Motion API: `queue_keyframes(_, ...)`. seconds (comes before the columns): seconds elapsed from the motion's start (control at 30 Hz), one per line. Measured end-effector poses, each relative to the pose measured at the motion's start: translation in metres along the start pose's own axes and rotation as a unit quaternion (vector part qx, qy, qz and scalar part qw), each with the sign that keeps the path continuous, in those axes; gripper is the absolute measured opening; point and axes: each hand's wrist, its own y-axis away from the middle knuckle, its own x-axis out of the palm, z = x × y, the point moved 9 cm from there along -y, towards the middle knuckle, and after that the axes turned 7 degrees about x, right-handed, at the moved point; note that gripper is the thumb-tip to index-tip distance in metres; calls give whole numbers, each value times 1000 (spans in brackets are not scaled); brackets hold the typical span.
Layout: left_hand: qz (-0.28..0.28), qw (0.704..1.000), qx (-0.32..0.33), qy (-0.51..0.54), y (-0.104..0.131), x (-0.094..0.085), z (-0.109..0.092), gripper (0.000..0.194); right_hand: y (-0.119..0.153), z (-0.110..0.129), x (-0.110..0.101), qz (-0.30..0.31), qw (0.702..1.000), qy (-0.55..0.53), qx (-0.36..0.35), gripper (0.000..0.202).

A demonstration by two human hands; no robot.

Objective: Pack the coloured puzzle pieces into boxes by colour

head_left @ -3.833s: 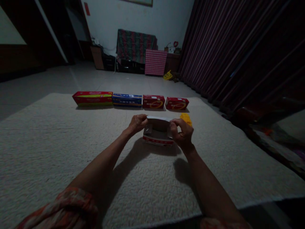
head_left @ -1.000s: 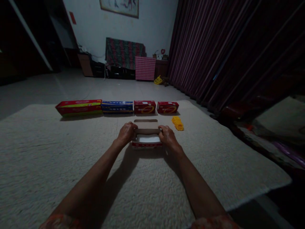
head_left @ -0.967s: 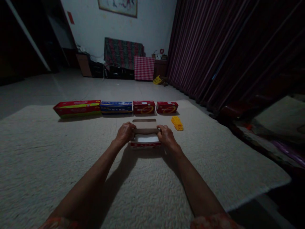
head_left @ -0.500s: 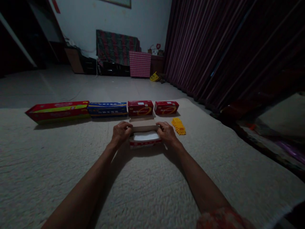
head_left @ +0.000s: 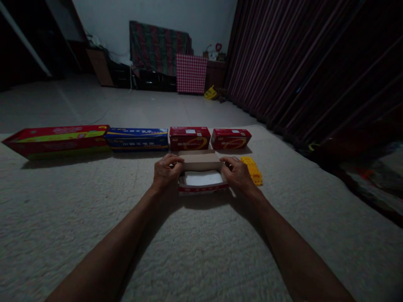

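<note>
An opened red box (head_left: 203, 189) with white contents (head_left: 203, 178) inside lies on the pale textured cover (head_left: 189, 243). Its grey-brown lid flap (head_left: 201, 161) stands raised along the far side. My left hand (head_left: 167, 170) pinches the flap's left end between thumb and fingers. At the flap's right end, my right hand (head_left: 237, 172) holds it the same way. A yellow plastic piece (head_left: 252, 170) lies just beyond my right hand, partly hidden by it.
Behind the open box runs a row: a long red and green box (head_left: 59, 142), a blue box (head_left: 137, 139) and two red boxes (head_left: 189, 139) (head_left: 231, 139). Dark curtains (head_left: 283, 63) hang at the right. Covered furniture (head_left: 157, 48) stands by the far wall.
The view has moved closer and tilted down, so the boxes look larger. Both hands still grip the raised flap, and the box looks otherwise much the same.
</note>
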Motion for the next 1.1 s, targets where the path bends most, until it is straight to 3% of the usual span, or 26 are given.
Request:
queue_keyframes(0.17, -8, 1000, 18, 16, 1, 6, -1, 21, -4, -11, -1, -14, 999, -37, 28, 35)
queue_keyframes(0.43, -48, 998, 20, 34, 11, 0, -2, 22, 0, -13, -6, -7, 996, -60, 65, 31)
queue_keyframes(0.6, -45, 998, 25, 35, 10, -1, -3, 22, -5, -27, -47, -80, 994, 12, 70, 26)
queue_keyframes(0.7, -39, 998, 31, 34, 10, 1, -2, 20, -4, -55, -79, -132, 981, 86, 111, 21)
queue_keyframes(0.8, -41, 998, 25, 33, 11, 1, 1, 19, 8, -88, -94, -153, 965, 135, 164, 18)
queue_keyframes(0.97, -42, 998, 29, 30, 10, 1, -1, 20, 43, -121, -79, -149, 957, 137, 206, 51)
queue_keyframes(1.1, -44, 998, 32, 26, 10, 1, -1, 20, 57, -129, -65, -132, 951, 148, 236, 58)
